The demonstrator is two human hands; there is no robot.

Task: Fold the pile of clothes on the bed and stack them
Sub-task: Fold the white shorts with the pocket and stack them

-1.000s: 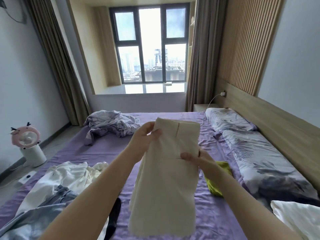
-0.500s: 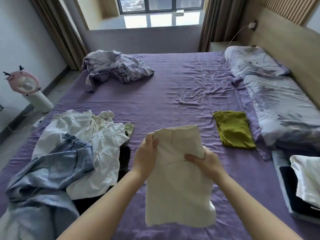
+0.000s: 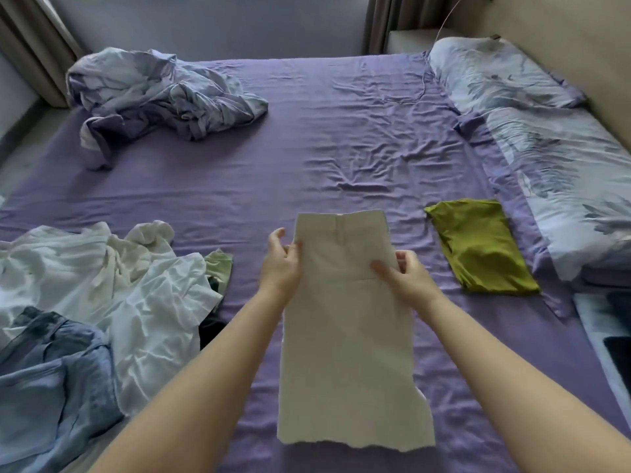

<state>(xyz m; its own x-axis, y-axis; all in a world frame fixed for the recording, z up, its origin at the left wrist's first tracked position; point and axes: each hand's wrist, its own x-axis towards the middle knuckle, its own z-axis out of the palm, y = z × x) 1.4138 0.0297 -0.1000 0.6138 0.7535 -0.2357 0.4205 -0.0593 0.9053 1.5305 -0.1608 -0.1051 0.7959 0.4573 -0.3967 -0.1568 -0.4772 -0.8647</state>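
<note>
Head view: long cream-coloured woven garment (image 3: 348, 329), already doubled lengthwise, stretches flat over the purple bed sheet (image 3: 239, 186), waistband end farthest from the person. Left hand (image 3: 281, 264) pinches its left edge near the top, thumb on the cloth; right hand (image 3: 404, 278) grips the right edge, fingers curled under and thumb on top. Folded olive-green garment (image 3: 478, 247) lies near to the right, apart from the cream piece. Crumpled heap of white shirts and blue denim (image 3: 88, 319) waits unfolded at left. Rumpled lilac-printed bedding (image 3: 153, 93) sits far off. Risk, as I judge it: the frayed bottom hem looks uneven, so a cross fold may skew the layers; a one-sided pull would drag the doubled halves apart.
</note>
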